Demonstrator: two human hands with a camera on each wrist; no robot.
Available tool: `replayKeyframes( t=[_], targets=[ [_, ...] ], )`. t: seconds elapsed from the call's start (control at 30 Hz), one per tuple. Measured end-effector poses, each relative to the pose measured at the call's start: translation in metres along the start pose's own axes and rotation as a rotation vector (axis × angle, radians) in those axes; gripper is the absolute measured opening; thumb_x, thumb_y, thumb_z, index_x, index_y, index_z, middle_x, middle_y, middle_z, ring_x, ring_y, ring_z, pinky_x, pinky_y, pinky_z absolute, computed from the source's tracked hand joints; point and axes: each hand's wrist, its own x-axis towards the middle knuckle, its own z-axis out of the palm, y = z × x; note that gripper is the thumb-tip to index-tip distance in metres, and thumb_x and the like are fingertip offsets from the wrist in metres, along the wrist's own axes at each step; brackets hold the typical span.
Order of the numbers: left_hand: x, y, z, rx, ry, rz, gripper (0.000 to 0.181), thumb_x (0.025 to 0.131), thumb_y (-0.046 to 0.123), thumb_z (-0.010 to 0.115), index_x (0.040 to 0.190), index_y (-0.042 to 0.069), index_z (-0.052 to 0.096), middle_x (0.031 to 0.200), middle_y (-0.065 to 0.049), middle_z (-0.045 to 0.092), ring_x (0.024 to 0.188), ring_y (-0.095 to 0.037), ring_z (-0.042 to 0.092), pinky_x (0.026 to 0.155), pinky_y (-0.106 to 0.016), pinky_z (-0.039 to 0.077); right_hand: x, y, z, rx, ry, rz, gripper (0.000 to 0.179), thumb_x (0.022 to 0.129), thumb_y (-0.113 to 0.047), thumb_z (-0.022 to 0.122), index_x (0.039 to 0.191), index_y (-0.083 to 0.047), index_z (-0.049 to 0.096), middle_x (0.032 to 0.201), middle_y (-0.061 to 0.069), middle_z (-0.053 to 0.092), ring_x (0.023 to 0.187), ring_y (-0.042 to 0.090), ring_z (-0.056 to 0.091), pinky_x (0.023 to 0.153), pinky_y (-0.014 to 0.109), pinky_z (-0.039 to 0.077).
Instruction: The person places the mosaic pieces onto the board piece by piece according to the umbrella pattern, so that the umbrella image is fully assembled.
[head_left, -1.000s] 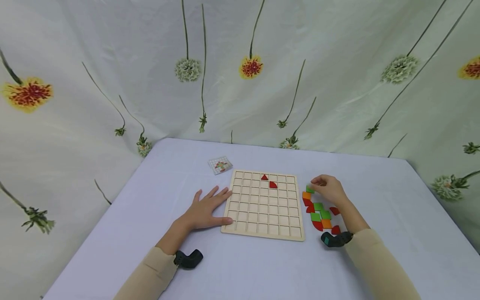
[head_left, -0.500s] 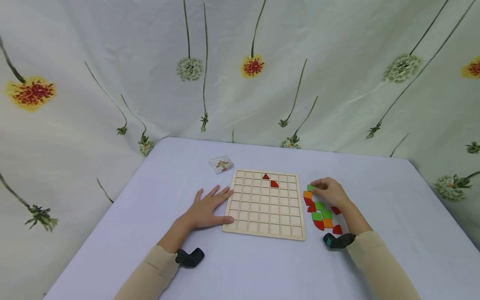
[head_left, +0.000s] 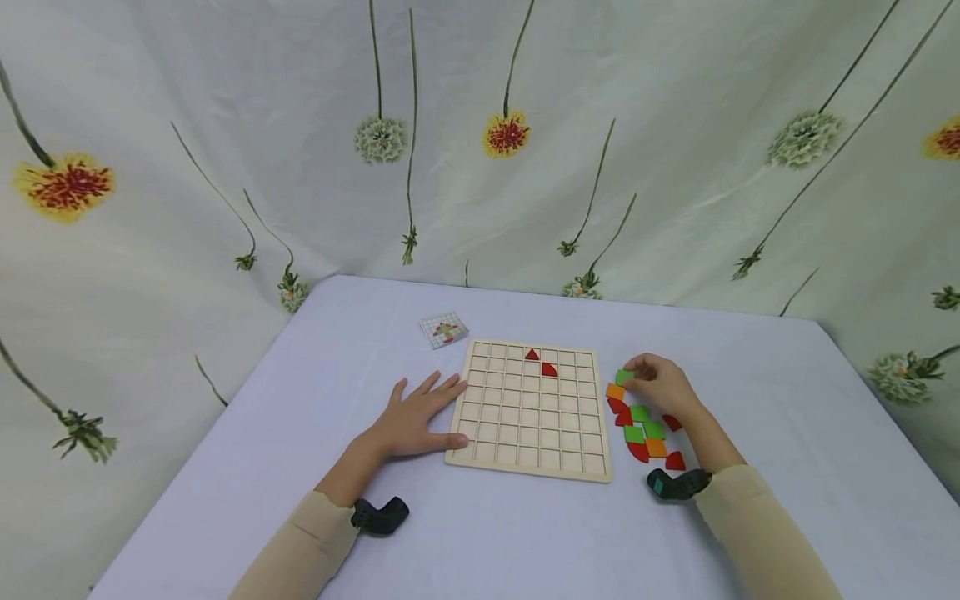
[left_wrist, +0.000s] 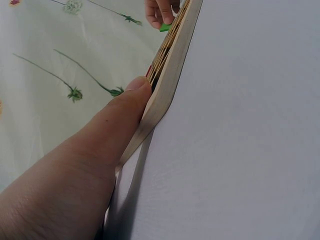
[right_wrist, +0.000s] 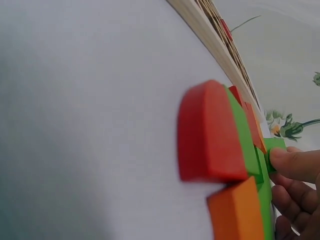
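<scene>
My left hand [head_left: 411, 423] lies spread at the left edge of a wooden grid board [head_left: 525, 472], its thumb on the near left corner. The left wrist view has that thumb [left_wrist: 117, 117] against the board's rim. Beyond the board's right edge, my right hand [head_left: 662, 383] pinches a green square block [head_left: 623, 377] between thumb and fingers. Up close in the right wrist view, the thumb presses on the green block [right_wrist: 274, 145]. Two red pieces sit in the board's upper cells: a triangle [head_left: 532, 355] and a quarter circle [head_left: 549, 369].
Right of the board lie several loose blocks, among them an orange square [head_left: 615, 392], a green square [head_left: 654, 429] and a red quarter circle [head_left: 675, 461]. A small pattern card [head_left: 444, 330] lies past the board's far left corner. A flowered cloth [head_left: 465, 192] hangs behind the table.
The green block in my right hand has shifted slightly and shows more of its face than half a second ago. My left hand stays in place on the board.
</scene>
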Motion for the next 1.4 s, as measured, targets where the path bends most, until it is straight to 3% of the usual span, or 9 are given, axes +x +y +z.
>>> replayKeyframes(
  t=[0.33,1.0,1.4],
  targets=[
    [0.001,-0.003,0.003,0.004,-0.002,-0.002,0.094,0.081,0.075,0.055,0.155,0.022,0.031,0.160,0.001,0.024,0.148,-0.029,0.010,0.109,-0.065,-0.005,-0.002,-0.009,-0.004,0.080,-0.012,-0.006,0.022,0.097,-0.015,0.061,0.113,0.000,0.064,0.109,0.017,0.064,0.099,0.031,0.053,0.090,0.041,0.047],
    [0.000,-0.003,0.002,-0.009,-0.007,0.004,0.094,0.081,0.074,0.055,0.155,0.022,0.031,0.160,0.002,0.023,0.149,-0.028,0.009,0.109,-0.065,-0.006,0.013,-0.039,0.021,0.145,-0.004,-0.077,0.021,0.095,-0.017,0.065,0.108,-0.001,0.068,0.109,0.015,0.066,0.093,0.028,0.058,0.074,0.029,0.050],
    [-0.001,-0.002,0.001,-0.010,-0.005,0.008,0.093,0.081,0.073,0.056,0.154,0.023,0.032,0.160,0.001,0.024,0.149,-0.028,0.009,0.109,-0.066,-0.005,0.017,-0.057,0.039,0.190,-0.059,-0.150,0.018,0.095,-0.015,0.065,0.106,-0.001,0.069,0.109,0.014,0.066,0.092,0.027,0.060,0.072,0.032,0.049]
  ],
)
